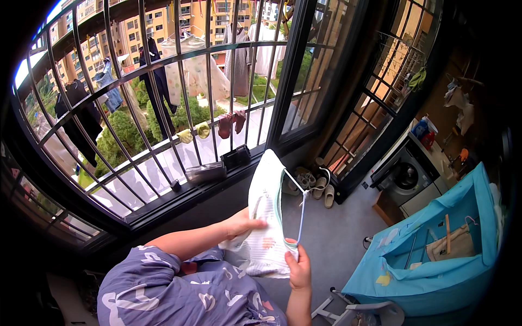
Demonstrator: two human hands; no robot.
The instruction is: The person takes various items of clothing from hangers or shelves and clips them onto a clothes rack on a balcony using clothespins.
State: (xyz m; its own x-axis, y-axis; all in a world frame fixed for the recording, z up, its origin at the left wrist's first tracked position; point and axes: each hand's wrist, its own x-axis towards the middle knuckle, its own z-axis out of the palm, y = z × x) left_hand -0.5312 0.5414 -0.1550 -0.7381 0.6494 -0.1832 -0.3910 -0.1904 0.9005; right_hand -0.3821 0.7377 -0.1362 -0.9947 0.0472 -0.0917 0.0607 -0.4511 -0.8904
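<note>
A small white striped garment (265,212) with a green-edged neckline hangs partly over a clothes hanger (303,210), whose hook points to the right. My left hand (246,225) grips the garment near its middle, the thumb on the front and the fingers hidden by the cloth. Lower right, my right hand (298,265) pinches the garment's edge by the end of the hanger, its thumb on the fabric. One end of the hanger goes into the cloth near the top; how far it reaches inside is hidden.
Window bars (179,73) stand ahead, with clothes hanging beyond them and small socks (231,123) at the lower rail. Shoes (328,196) are on the floor below the window. To the right are a blue fabric-lined crib (408,289), a washing machine (405,175) and a grey plastic seat (379,313).
</note>
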